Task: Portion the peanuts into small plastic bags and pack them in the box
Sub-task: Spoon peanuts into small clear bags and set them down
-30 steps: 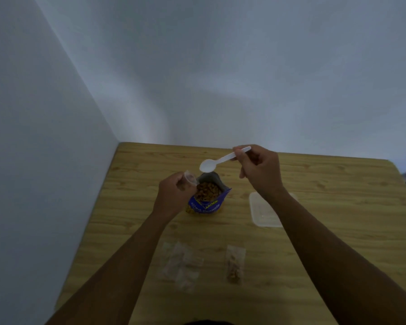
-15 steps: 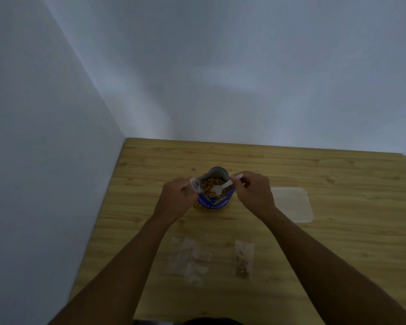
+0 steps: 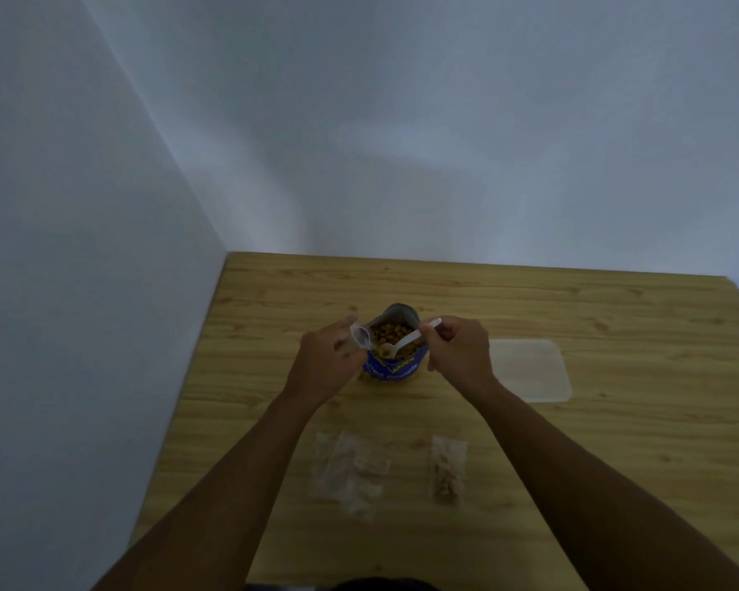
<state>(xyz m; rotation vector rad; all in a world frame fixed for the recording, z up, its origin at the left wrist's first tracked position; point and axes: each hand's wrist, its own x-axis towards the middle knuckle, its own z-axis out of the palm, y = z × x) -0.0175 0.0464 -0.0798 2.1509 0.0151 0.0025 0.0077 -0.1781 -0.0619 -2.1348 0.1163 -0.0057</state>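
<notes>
Peanuts: sitting in the open blue packet (image 3: pixel 391 356), which is standing upright on the table (image 3: pixel 615 462) nearer its back edge than its front, between the two hands.
Spoon: the right hand (image 3: pixel 459 356) is pinching the handle of the white plastic spoon (image 3: pixel 406 341); the bowl is dipping into the mouth of the packet and the handle is slanting up and to the right.
Small bag: the left hand (image 3: pixel 327 360) is closed around a clear small bag (image 3: pixel 361 336), holding its mouth open just beside the packet's left rim.
Key relation: the spoon's bowl is lying just right of the bag's mouth, with the spoon's long axis pointing roughly toward it, so I judge the coming move to be a short lift and a carry leftward across the packet's rim.
Nearer hand: the left hand is already at the rim; the right one is doing the travelling.
Filled bag: one portion (image 3: pixel 448 469) is lying toward the front edge, right of centre.
Spare bags: a loose heap of clear bags (image 3: pixel 350 473) is lying left of it.
Box: a shallow clear container (image 3: pixel 530 371) is resting flat to the right of the right hand, toward the table's right side; whether anything is in it I cannot tell.
Risk: a tilted spoon could be dropping nuts between packet and bag.
</notes>
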